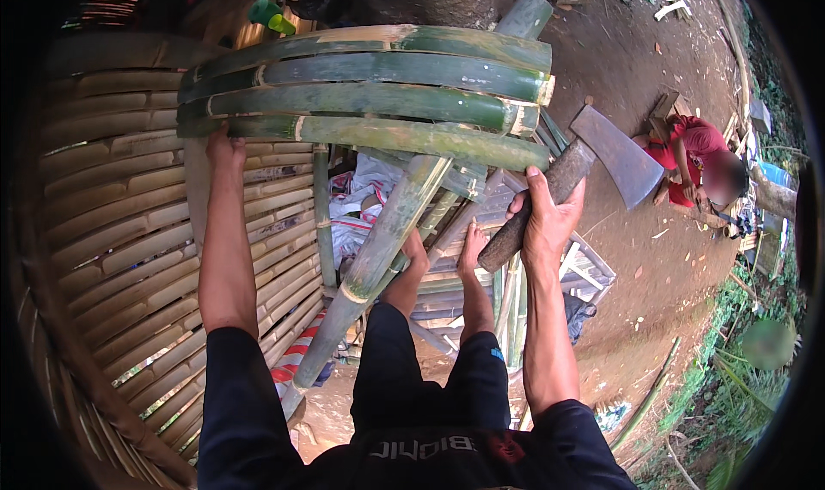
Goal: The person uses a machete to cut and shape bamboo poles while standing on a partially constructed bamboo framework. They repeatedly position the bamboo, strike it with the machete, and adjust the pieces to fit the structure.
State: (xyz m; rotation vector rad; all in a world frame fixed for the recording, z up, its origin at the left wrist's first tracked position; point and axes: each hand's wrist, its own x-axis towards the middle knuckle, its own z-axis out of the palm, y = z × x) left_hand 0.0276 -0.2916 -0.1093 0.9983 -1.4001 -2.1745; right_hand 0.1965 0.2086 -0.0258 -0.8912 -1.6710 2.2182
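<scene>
**Split bamboo held at one end, axe gripped at the other**

The split bamboo panel [369, 99], four long green strips side by side, lies across the upper view, directly beyond the person's hands. The left hand [225, 149] grips its near edge toward the left end, with most fingers hidden. The right hand [552, 215] is closed around the handle of an axe [617, 156], its thumb against or just beside the panel's near right corner; the blade points away to the right. A thick bamboo pole [369, 249] slants up from the lower left to the panel's near edge.

Beyond the panel stands a green container [264, 10] beside a yellow-green piece; what it holds cannot be seen. White plastic sacks [351, 202] with red markings lie crumpled below the panel, their contents unclear. Pale lettering and a red emblem mark the person's dark shirt [412, 457].
</scene>
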